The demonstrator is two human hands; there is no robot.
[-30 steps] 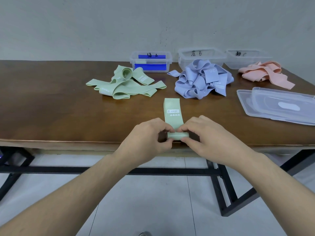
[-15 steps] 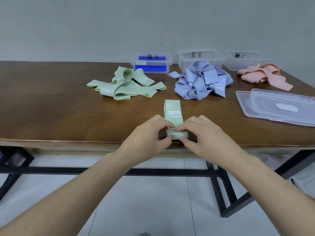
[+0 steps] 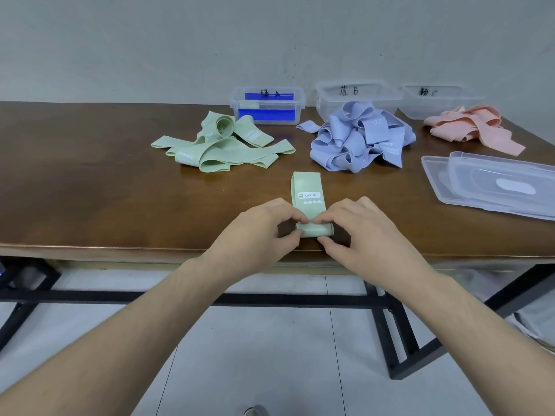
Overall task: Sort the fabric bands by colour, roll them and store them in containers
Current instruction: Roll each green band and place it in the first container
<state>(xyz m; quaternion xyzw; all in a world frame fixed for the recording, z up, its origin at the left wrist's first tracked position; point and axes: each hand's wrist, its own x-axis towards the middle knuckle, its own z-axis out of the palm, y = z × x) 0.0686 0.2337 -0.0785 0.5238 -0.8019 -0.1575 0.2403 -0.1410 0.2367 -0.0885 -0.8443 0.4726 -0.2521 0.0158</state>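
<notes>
A green band (image 3: 308, 192) lies flat at the near table (image 3: 90, 187) edge, its near end wound into a small roll; the left hand (image 3: 258, 232) and right hand (image 3: 360, 235) each pinch one end of that roll between thumb and fingertips, presumably to keep the turns tight and square. Farther back, green (image 3: 222, 145), blue (image 3: 360, 139) and pink (image 3: 471, 127) piles sit before three labelled boxes (image 3: 267, 105), likely each pile's own container, with lids (image 3: 495, 184) stacked at the right.
</notes>
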